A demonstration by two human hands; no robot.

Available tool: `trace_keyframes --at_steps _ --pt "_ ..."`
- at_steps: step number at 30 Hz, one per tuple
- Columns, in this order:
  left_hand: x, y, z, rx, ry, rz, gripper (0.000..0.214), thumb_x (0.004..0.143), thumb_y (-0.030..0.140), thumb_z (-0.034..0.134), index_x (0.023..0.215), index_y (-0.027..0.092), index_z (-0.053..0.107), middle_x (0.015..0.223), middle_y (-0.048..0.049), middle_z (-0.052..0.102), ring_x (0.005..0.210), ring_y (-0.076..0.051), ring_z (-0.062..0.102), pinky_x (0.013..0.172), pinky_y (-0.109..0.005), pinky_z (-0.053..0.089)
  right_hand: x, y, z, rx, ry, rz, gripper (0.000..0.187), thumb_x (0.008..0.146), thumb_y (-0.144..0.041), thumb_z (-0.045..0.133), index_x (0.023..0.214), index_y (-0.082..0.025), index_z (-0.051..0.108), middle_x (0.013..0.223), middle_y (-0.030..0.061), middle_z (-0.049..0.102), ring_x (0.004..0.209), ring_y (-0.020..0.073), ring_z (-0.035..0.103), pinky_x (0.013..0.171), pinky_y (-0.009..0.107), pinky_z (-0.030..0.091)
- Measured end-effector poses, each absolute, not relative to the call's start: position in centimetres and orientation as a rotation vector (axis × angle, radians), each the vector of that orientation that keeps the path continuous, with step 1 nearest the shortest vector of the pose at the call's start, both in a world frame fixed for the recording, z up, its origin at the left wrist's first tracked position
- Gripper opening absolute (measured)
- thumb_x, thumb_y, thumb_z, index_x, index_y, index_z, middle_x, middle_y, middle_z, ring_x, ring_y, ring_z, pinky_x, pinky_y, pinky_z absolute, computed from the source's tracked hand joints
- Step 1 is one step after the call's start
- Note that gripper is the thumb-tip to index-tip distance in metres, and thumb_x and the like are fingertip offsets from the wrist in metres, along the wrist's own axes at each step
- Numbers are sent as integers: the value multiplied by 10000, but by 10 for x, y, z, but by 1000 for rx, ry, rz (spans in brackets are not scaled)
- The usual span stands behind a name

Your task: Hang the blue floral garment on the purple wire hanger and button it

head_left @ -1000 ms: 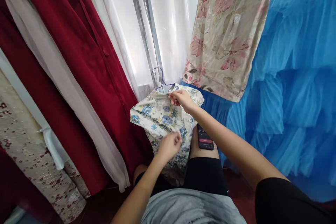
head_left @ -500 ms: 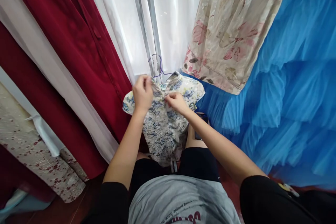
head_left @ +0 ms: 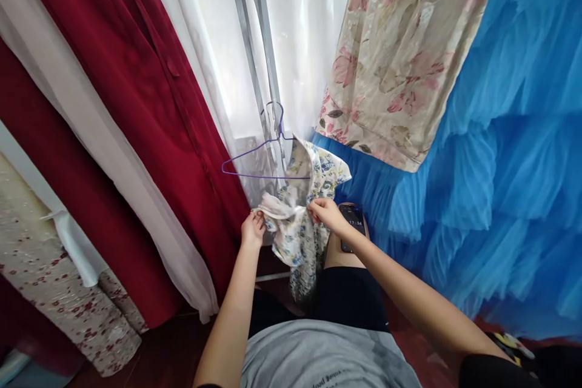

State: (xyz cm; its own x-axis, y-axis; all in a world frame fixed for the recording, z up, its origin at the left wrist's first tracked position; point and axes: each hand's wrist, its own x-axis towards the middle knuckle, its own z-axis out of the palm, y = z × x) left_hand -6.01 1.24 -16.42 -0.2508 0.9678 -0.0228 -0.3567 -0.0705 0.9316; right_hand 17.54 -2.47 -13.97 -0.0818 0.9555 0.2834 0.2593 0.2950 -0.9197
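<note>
A small white garment with blue flowers [head_left: 300, 218] hangs half off a purple wire hanger [head_left: 259, 160], still caught on the hanger's right end. My left hand [head_left: 253, 229] is closed, pinching the garment's left edge below the bare hanger arm. My right hand [head_left: 325, 214] is closed on the cloth at its right side. The hanger's hook sits on a metal pole [head_left: 261, 54] in front of a white sheer curtain [head_left: 300, 30]. The garment's lower part droops down between my knees.
A phone [head_left: 352, 224] with a lit screen lies on my right thigh. Dark red dresses [head_left: 136, 103] hang at the left, a pink-flowered beige dress [head_left: 400, 54] and a blue tulle gown [head_left: 509, 151] at the right. The floor is dark wood [head_left: 159, 357].
The garment's left shoulder has come off the hanger, leaving the left arm of the hanger bare. Both hands have dropped lower, pulling the cloth down.
</note>
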Motion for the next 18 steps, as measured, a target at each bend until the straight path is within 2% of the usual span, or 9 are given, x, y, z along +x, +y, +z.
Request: trace_keyframes --at_steps 3,5,7,8,11,13,15,16,18 --pt "-29 -4 -153 896 913 1533 258 799 408 696 835 183 575 850 -57 674 844 -186 668 823 -320 498 200 -36 -136 -1233 -1608 750 261 787 -356 636 592 -201 560 542 -5 574 542 155 522 560 257 406" --pt "-11 -18 -129 1073 770 1495 286 812 435 710 905 176 630 942 -66 692 915 -188 663 899 -321 488 204 -46 -124 -1181 -1713 669 187 759 -365 707 805 -189 661 741 26 679 684 189 586 667 286 456" --pt "5 -34 -101 1379 647 1420 295 864 455 675 939 170 669 962 -65 694 921 -193 652 905 -314 486 198 -56 -109 -1017 -1841 695 294 762 -349 723 1008 -195 678 973 58 715 868 227 620 814 330 478" --pt "12 -41 -87 1556 607 1371 295 888 456 656 946 168 682 963 -66 693 925 -199 648 905 -314 486 193 -60 -102 -931 -1878 776 313 773 -346 718 1047 -199 677 1034 64 712 934 241 619 868 347 476" --pt "25 -52 -59 1907 543 1299 328 924 462 622 1082 183 690 1081 -88 689 1046 -233 633 981 -336 467 182 -71 -88 -830 -1753 1206 280 834 -465 641 950 -215 690 937 62 720 940 259 635 864 365 496" --pt "28 -51 -53 1965 485 1281 453 966 527 528 1275 210 624 1241 -113 649 1202 -257 579 1074 -371 417 182 -75 -83 -811 -1568 1474 397 858 -593 539 908 -231 693 848 70 718 901 270 661 807 372 518" --pt "27 -46 -57 1972 435 1173 586 981 628 409 1374 221 561 1288 -128 633 1261 -275 548 1107 -405 392 190 -79 -80 -779 -1404 1594 499 865 -666 450 905 -236 700 812 84 721 882 284 688 771 382 531" --pt "26 -43 -61 1985 431 1075 646 972 678 351 1356 212 580 1251 -132 652 1246 -283 557 1103 -413 395 195 -81 -78 -775 -1349 1602 523 872 -674 427 912 -233 706 808 90 726 881 290 698 766 387 535" --pt "24 -37 -74 2044 461 870 782 924 782 255 1191 182 681 1079 -130 702 1126 -295 607 1046 -410 436 207 -85 -69 -809 -1278 1559 546 897 -667 403 912 -221 716 788 96 733 874 297 712 761 393 539"
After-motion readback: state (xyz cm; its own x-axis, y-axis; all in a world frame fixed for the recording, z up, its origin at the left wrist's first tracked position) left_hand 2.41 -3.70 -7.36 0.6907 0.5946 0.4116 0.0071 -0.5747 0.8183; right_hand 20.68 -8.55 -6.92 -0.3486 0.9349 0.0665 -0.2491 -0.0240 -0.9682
